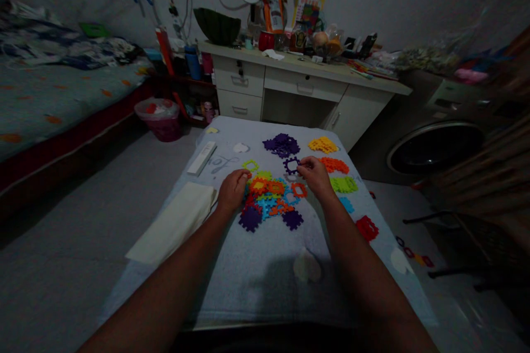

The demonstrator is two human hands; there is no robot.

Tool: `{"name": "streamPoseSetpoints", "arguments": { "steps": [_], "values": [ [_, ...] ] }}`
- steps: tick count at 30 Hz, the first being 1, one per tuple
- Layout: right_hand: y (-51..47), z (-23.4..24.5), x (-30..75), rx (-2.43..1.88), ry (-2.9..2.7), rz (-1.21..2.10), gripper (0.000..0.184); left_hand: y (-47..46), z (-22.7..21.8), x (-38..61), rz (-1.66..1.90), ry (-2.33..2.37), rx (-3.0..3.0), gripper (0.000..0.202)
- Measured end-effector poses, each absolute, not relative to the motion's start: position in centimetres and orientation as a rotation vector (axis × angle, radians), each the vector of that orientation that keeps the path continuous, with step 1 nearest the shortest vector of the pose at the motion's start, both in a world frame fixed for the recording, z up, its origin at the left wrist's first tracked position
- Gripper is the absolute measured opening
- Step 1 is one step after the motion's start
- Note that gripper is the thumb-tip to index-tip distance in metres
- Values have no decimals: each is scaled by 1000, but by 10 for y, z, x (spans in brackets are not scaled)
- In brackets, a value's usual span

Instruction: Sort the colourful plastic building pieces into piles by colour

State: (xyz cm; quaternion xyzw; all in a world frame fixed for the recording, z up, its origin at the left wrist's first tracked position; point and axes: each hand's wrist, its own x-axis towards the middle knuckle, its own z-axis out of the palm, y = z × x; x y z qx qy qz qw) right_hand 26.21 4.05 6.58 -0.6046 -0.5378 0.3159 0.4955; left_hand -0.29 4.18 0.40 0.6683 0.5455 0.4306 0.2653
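My right hand [315, 174] pinches a dark purple square frame with toothed edges [285, 167], a toy interlocking piece, and holds it above the table. My left hand [232, 192] is closed at the left edge of a mixed heap of interlocking pieces [271, 204] in orange, blue, red, green and purple. Its fingertips are pressed together beside a lime green frame piece [250, 165]; what they hold, if anything, is too small to make out. Beyond my right hand lies a pile of purple pieces [282, 144].
Along the table's right side lie yellow [323, 145], orange [334, 165], green [343, 185], blue [345, 205] and red pieces [366, 228]. A white box [202, 158] and a cream cloth-like sheet [174, 223] lie at the left. A cluttered desk [240, 74] stands behind.
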Motion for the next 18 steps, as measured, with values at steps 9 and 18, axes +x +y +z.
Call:
{"name": "streamPoseSetpoints", "arguments": {
  "steps": [9,18],
  "values": [
    [132,39,248,-1580,-1153,737,16,43,5,-4,1122,1458,1892,40],
    [173,25,230,-1622,-1013,790,21,42,7,-3,1075,1469,1946,35]
  ]
}}
